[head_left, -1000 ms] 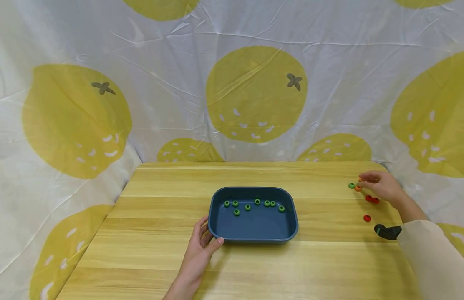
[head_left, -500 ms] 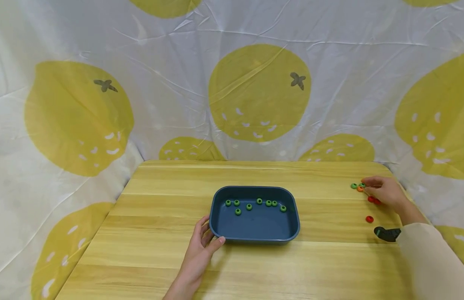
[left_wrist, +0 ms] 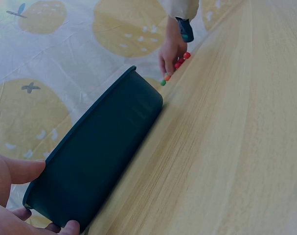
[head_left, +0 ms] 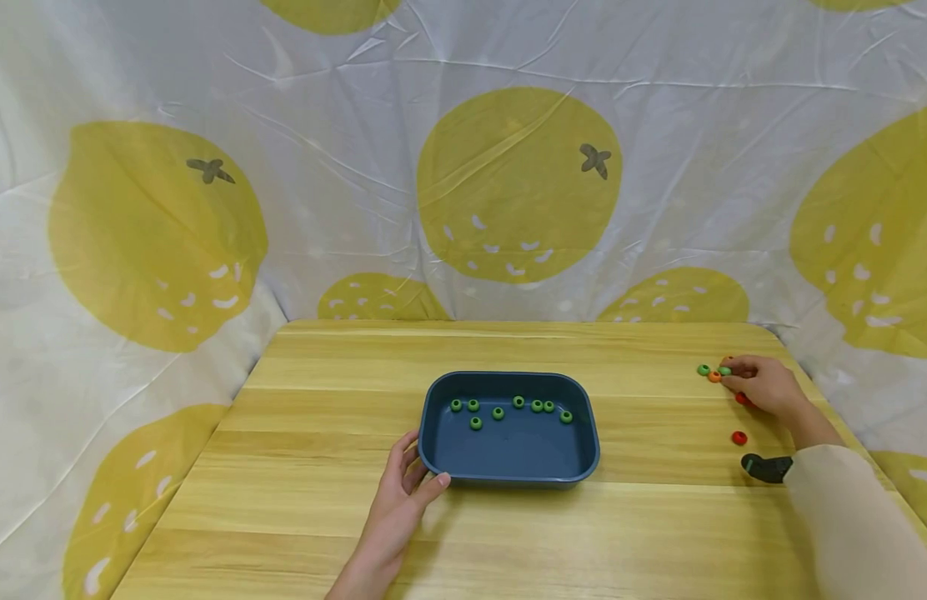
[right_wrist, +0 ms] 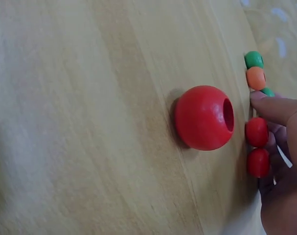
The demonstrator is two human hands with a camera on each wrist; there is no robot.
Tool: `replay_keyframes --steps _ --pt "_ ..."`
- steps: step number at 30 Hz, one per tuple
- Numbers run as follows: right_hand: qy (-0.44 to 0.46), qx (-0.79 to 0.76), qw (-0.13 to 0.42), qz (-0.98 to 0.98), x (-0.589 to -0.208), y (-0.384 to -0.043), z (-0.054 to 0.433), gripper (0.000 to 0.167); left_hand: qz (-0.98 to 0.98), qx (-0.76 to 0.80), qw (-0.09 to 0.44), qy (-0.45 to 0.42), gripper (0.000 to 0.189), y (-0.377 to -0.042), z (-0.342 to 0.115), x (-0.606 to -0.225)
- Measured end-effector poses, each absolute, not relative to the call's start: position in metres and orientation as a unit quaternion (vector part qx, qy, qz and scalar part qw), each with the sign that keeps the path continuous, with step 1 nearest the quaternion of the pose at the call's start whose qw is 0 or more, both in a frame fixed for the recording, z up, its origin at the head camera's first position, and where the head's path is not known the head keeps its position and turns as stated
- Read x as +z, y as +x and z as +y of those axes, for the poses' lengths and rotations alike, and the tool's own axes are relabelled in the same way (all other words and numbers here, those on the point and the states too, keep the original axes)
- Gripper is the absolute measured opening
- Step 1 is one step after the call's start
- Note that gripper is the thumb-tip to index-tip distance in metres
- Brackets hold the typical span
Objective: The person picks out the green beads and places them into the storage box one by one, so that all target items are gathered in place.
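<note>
A dark blue tray [head_left: 508, 458] holds several green beads [head_left: 497, 413]. My left hand [head_left: 394, 508] grips its near left corner, thumb over the rim and fingers against the side wall [left_wrist: 99, 152]. At the far right, my right hand [head_left: 771, 390] pinches a green bead [head_left: 724, 371] between thumb and fingertips; in the right wrist view the thumb partly covers that bead [right_wrist: 268, 92]. Right beside it are an orange bead [head_left: 714, 377] and another green bead [head_left: 704, 369]. A second orange bead [head_left: 729, 359] peeks out behind the fingers. Two red beads [right_wrist: 257, 132] lie under the palm.
A lone red bead [head_left: 739, 437] lies nearer the person, large in the right wrist view. A black device [head_left: 767, 468] is on the right wrist at the sleeve's end. A lemon-patterned cloth [head_left: 508, 192] hangs behind the wooden table [head_left: 283, 467].
The right thumb and fingertips have come onto the green bead. The neighbouring green and orange beads have shifted slightly left. My left hand and the tray have stayed put.
</note>
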State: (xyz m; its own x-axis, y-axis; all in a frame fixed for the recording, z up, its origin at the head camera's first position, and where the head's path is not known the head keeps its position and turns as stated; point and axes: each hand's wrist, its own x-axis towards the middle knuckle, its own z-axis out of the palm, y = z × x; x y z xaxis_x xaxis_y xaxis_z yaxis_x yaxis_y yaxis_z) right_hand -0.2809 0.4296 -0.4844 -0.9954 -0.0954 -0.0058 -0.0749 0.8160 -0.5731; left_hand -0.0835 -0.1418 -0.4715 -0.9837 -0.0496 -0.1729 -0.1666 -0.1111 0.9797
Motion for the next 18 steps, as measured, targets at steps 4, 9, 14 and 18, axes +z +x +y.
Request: replay_keyframes --steps 4,9,14,18 --pt "-0.04 -0.299 0.014 0.953 -0.4837 -0.2793 0.4291 0.043 0.666 0.74 0.041 -0.084 0.079 -0.0836 -0.1418 -0.4703" --pt "-0.039 -0.303 0.012 0.952 -0.4823 -0.277 0.4288 0.045 0.671 0.736 0.043 -0.086 0.079 -0.0831 -0.1411 -0.4687" --pt "-0.043 -0.301 0.015 0.953 -0.4804 -0.2758 0.4305 0.047 0.67 0.736 0.043 -0.084 0.08 -0.0828 -0.1411 -0.4695" --pt "-0.058 -0.296 0.017 0.953 -0.4761 -0.2757 0.4309 0.046 0.67 0.736 0.043 -0.084 0.08 -0.0821 -0.1415 -0.4704"
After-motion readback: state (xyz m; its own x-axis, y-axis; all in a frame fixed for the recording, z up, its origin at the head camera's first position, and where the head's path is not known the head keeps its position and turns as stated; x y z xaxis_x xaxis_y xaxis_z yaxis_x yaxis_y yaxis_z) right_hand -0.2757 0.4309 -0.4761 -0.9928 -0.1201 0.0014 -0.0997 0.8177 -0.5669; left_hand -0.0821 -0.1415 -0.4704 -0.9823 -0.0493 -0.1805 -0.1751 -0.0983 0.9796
